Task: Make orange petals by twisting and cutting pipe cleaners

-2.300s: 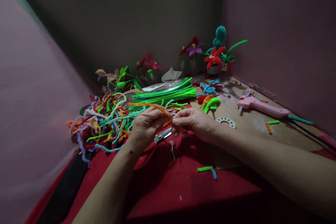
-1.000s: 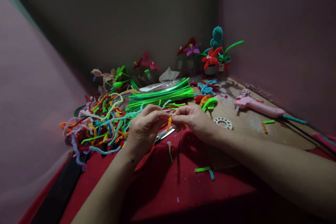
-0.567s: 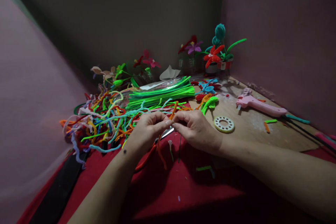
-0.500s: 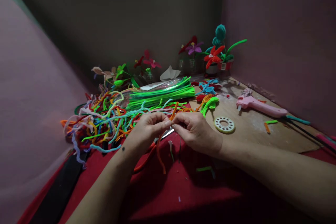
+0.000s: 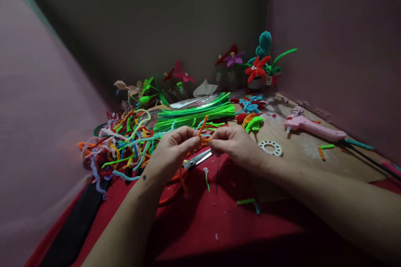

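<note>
Both hands meet above the red cloth [image 5: 219, 221] and pinch one orange pipe cleaner [image 5: 202, 125]. My left hand [image 5: 171, 152] grips it from the left with closed fingers. My right hand [image 5: 233, 144] grips it from the right, fingertips pressed together. One end of the orange pipe cleaner sticks up between the hands; the other hangs down below my left hand toward the cloth. Scissors [image 5: 197, 159] with red handles lie on the cloth just under the hands.
A tangled pile of coloured pipe cleaners [image 5: 125, 142] lies at the left. A bundle of green pipe cleaners [image 5: 197, 112] is behind the hands. A pink glue gun [image 5: 310, 127] and a white ring [image 5: 270, 147] rest on the wooden board [image 5: 300, 150]. Pipe-cleaner flowers [image 5: 258, 66] stand at the back corner.
The orange pipe cleaner, stretched long between the hands before, is now bent, with one end up and one hanging down. Both hands stayed pinched on it, shifting only slightly.
</note>
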The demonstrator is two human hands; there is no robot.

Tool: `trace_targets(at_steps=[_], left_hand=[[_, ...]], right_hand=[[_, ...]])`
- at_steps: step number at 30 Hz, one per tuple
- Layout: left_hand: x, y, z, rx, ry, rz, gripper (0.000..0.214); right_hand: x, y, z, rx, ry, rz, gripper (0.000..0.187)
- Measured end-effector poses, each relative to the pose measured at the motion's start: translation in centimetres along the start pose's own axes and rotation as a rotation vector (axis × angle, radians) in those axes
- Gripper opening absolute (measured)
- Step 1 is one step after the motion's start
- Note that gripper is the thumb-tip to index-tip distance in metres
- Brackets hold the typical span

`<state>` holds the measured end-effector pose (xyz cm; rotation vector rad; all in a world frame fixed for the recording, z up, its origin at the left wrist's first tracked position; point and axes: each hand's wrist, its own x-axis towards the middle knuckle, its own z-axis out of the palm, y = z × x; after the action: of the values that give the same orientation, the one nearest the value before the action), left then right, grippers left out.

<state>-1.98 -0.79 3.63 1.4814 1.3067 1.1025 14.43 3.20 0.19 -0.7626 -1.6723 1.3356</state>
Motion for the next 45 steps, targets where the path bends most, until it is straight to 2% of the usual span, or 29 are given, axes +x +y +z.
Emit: trace_targets(at_steps=[6,11,13,16,17,19,21,23,26,29,33,35,40,43,45], left_hand=[[0.0,0.7,-0.1,0.146,-0.053,-0.134,0.013],[0.1,1.1,0.2,0.303,-0.073,-0.204,0.014],[0.1,1.1,0.2,0.330,-0.051,-0.204,0.015],[0.1,1.0,0.2,0.369,-0.053,-0.169,0.016],[0.0,0.9,0.2,0.397,-0.067,-0.146,0.016],[-0.1,0.9,0.2,0.461,-0.102,-0.106,0.017],[-0.2,0.9,0.4,0.484,-0.106,-0.096,0.017],[-0.3,1.0,0.5,0.449,-0.070,-0.113,0.016],[-0.4,1.2,0.7,0.363,-0.010,-0.117,0.012],[-0.4,1.1,0.7,0.302,-0.006,-0.097,0.010],[-0.2,0.6,0.6,0.238,-0.039,-0.073,0.010],[-0.2,0.5,0.7,0.208,-0.044,-0.069,0.011],[0.0,0.7,0.4,0.260,-0.014,-0.061,0.014],[0.0,0.8,0.2,0.338,0.012,-0.020,0.016],[-0.1,0.8,0.2,0.314,0.008,-0.060,0.017]], right_hand=[[0.0,0.5,-0.2,-0.371,0.006,-0.242,0.013],[-0.4,0.8,0.1,-0.531,-0.020,-0.314,0.015],[-0.5,0.7,0.0,-0.545,0.048,-0.386,0.013],[-0.4,0.2,-0.3,-0.542,0.263,-0.580,0.013],[-0.3,0.1,-0.5,-0.558,0.297,-0.642,0.016],[0.0,-0.1,-0.7,-0.609,0.225,-0.715,0.020],[0.3,-0.2,-0.9,-0.653,0.068,-0.664,0.017],[0.4,-0.3,-0.9,-0.613,-0.068,-0.484,0.015],[0.5,-0.6,-1.1,-0.392,-0.172,-0.119,0.016],[0.5,-0.8,-1.4,-0.208,-0.229,0.092,0.016],[0.7,-0.4,-1.7,-0.103,-0.336,0.174,0.017],[0.8,-0.1,-1.7,-0.054,-0.345,0.228,0.017],[0.8,0.3,-1.3,0.099,-0.285,0.305,0.015],[0.8,0.0,-1.1,0.091,-0.236,0.295,0.014],[0.7,-0.1,-0.9,0.076,-0.205,0.288,0.014]])
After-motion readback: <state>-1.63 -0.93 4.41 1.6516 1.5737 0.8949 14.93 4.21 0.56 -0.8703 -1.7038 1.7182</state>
